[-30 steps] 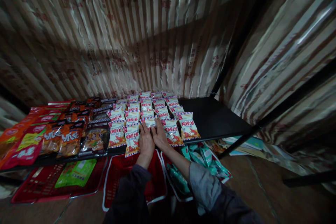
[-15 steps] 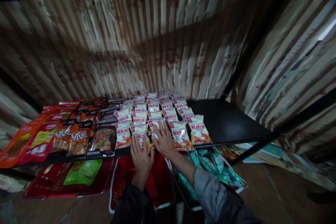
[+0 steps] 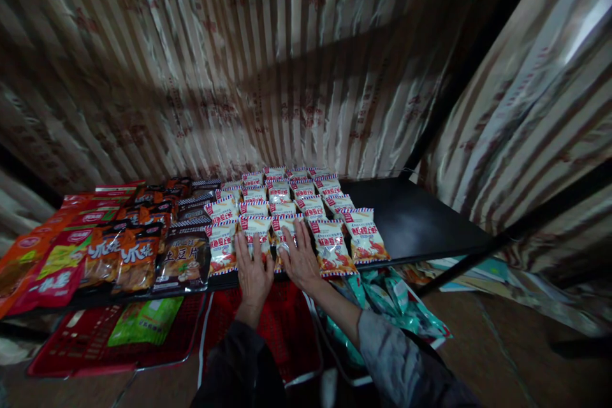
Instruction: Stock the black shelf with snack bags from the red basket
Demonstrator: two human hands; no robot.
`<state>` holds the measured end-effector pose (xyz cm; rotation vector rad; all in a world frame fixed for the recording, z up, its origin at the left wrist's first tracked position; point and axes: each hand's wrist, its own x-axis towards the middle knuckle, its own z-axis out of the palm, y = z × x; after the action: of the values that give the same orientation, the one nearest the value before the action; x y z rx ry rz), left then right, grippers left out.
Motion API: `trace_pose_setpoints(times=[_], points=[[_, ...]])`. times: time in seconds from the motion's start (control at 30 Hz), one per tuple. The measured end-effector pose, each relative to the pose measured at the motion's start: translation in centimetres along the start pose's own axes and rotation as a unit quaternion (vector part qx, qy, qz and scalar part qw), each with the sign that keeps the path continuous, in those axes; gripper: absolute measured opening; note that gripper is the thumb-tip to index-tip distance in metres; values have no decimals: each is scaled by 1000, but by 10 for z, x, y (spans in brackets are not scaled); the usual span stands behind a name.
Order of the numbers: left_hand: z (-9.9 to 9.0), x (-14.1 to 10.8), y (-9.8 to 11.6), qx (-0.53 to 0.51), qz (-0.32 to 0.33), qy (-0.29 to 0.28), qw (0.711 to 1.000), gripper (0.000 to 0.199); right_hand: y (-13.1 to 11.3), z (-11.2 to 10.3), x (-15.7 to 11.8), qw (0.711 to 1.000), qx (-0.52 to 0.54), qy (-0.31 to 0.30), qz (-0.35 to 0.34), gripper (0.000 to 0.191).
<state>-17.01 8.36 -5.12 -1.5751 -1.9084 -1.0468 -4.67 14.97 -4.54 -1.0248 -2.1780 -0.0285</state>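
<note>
Rows of small white snack packs (image 3: 329, 243) with red lettering lie on a black shelf (image 3: 421, 217). My left hand (image 3: 254, 273) rests with fingers spread on a front-row pack, its fingertips on the printed face. Beside it, my right hand (image 3: 297, 256) lies on the neighbouring front pack, fingers apart and stretched forward. Neither hand grips a pack. Parts of the two packs are hidden under my fingers.
Left on the shelf lie dark packs (image 3: 183, 256), orange-black packs (image 3: 136, 258) and red and orange bags (image 3: 60, 268). Below stand red baskets (image 3: 76, 344), one with a green bag (image 3: 146, 322), another with teal packs (image 3: 399, 296). Striped curtain (image 3: 296, 76) hangs behind.
The left front pack now lies nearly level with its neighbours, under my left hand. My right hand's fingers are a little more spread over its pack. The view has shifted slightly.
</note>
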Motion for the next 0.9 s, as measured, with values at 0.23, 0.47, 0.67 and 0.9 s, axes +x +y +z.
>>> trace_pose_setpoints(times=[0.23, 0.47, 0.67, 0.9], points=[[7, 1, 1, 13, -36, -35, 999, 60, 1, 4, 0, 1000, 13, 4, -7, 53], [9, -2, -2, 28, -24, -64, 997, 56, -1, 5, 1, 1000, -7, -23, 6, 53], [6, -4, 0, 24, -16, -51, 998, 59, -9, -18, -3, 999, -11, -27, -13, 57], [0, -4, 0, 21, -5, -51, 998, 55, 24, -58, -50, 997, -36, 40, 48, 55]])
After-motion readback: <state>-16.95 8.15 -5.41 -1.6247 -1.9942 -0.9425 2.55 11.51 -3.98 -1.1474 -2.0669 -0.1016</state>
